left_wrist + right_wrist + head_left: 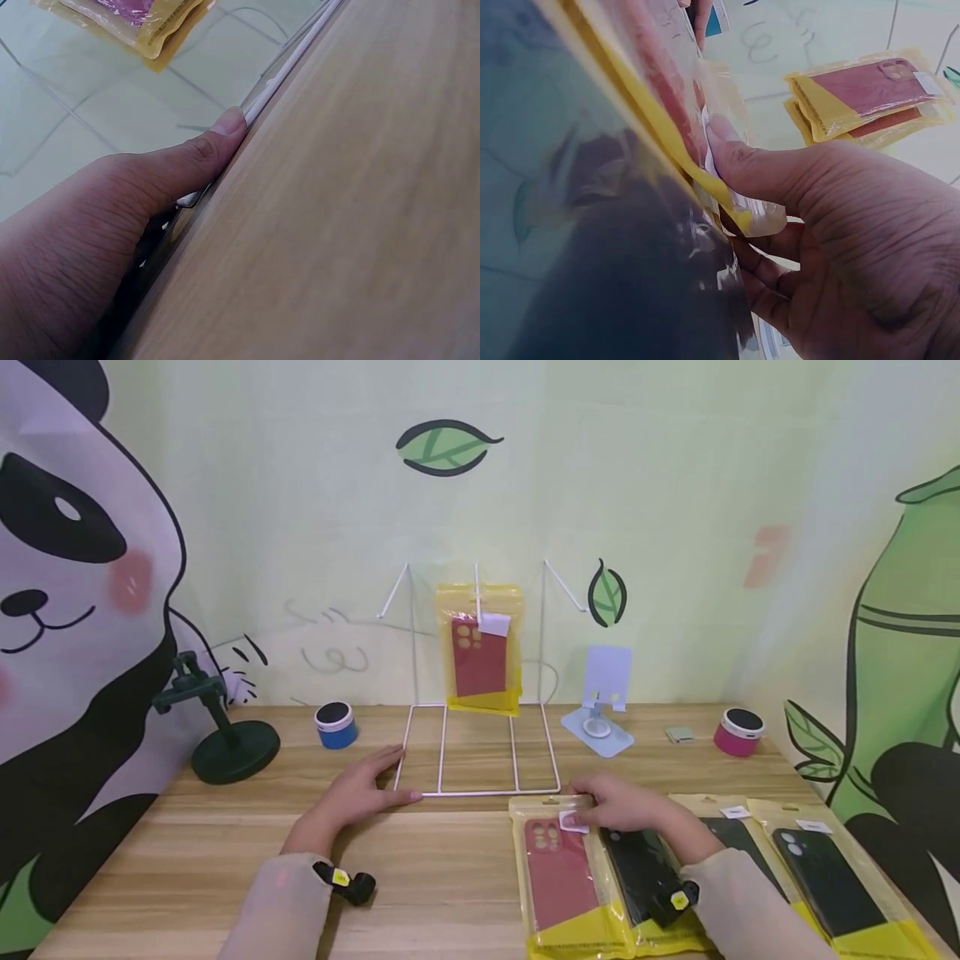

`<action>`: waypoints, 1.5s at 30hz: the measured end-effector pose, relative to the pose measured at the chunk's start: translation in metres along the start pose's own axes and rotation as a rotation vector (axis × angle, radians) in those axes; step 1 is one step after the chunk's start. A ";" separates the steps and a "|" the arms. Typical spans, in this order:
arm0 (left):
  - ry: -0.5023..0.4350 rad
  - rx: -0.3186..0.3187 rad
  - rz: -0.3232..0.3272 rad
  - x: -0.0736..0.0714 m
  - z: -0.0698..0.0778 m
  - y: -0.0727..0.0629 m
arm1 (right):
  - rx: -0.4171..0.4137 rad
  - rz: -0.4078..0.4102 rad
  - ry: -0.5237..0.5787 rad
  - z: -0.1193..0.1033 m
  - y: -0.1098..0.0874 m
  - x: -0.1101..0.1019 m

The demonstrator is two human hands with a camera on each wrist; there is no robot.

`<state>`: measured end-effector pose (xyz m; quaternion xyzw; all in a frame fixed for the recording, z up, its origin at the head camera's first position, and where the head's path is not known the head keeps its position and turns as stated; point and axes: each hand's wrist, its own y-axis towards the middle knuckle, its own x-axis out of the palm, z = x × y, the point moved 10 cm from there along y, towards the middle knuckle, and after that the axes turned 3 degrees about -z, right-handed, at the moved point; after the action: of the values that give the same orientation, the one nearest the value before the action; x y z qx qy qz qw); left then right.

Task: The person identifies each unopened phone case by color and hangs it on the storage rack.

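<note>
My right hand [617, 802] pinches the top edge of a packaged red phone case [558, 877], thumb over its white tag. In the right wrist view, the thumb [742, 161] presses the front of the clear-and-yellow pouch, with the fingers behind it. A black phone case [641, 868] in a similar pouch lies beside it, partly under the right forearm. My left hand [360, 793] rests at the front left corner of a white wire rack [480, 794], its thumb straight along the front bar. Packaged red phone cases [480, 664] hang from the rack's middle hook.
More packaged dark phone cases [828, 881] lie at the right. Behind stand a light-blue phone stand [607, 681], a pink round speaker [738, 735] and a small grey-green item [680, 735]. Left of the rack are a blue speaker [336, 727] and a dark green stand [234, 750].
</note>
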<state>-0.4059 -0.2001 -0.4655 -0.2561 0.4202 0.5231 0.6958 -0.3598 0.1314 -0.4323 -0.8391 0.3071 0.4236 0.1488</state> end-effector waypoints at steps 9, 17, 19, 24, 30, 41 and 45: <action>-0.010 -0.023 -0.014 0.002 -0.001 -0.002 | -0.010 0.078 0.025 -0.003 0.001 -0.008; -0.002 -0.020 -0.015 0.002 -0.003 -0.001 | -0.030 0.237 0.128 -0.019 -0.002 -0.031; -0.001 -0.026 -0.018 0.002 -0.004 -0.001 | -0.040 0.261 0.146 -0.024 -0.003 -0.035; -0.013 -0.035 -0.014 0.003 -0.005 -0.003 | -0.042 0.290 0.279 -0.034 -0.007 -0.043; -0.022 -0.024 -0.019 0.008 -0.004 -0.005 | -0.058 0.366 0.497 -0.063 -0.021 -0.061; -0.025 -0.007 0.001 0.000 -0.001 0.000 | -0.197 0.599 0.345 -0.150 -0.027 -0.121; -0.026 0.016 0.007 -0.001 0.003 0.001 | -0.222 0.659 0.367 -0.180 -0.017 -0.139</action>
<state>-0.4058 -0.1984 -0.4629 -0.2421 0.4160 0.5255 0.7015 -0.3005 0.1073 -0.2133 -0.7684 0.5340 0.3221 -0.1441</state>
